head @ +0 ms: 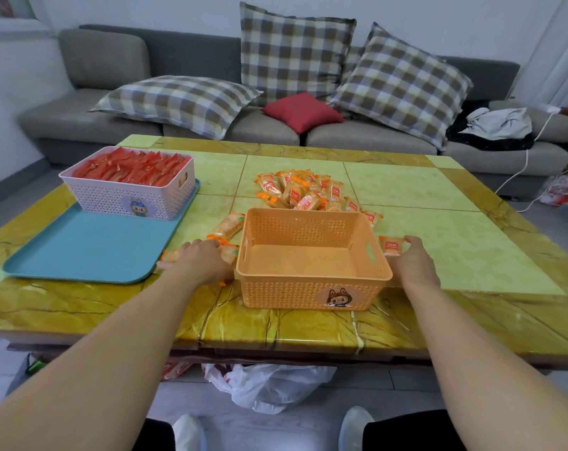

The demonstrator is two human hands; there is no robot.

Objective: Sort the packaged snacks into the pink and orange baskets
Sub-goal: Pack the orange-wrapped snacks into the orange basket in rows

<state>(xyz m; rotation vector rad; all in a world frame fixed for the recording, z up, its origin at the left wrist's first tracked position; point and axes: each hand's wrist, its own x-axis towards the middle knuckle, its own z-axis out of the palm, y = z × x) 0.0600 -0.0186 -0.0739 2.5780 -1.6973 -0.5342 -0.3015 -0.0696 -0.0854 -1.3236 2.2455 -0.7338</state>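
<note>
The empty orange basket [311, 265] is flanked by both hands, fingers spread over loose orange snack packets [303, 193] for loading.

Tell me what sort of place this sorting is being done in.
Most likely a home living room. A grey sofa with plaid cushions stands behind a low tiled coffee table, and the orange basket and snack packets sit on that table rather than a workbench.

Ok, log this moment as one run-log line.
pink basket: full, red packs | orange basket: empty | left hand: on loose packs | right hand: beside basket | orange pile: unsorted
</note>
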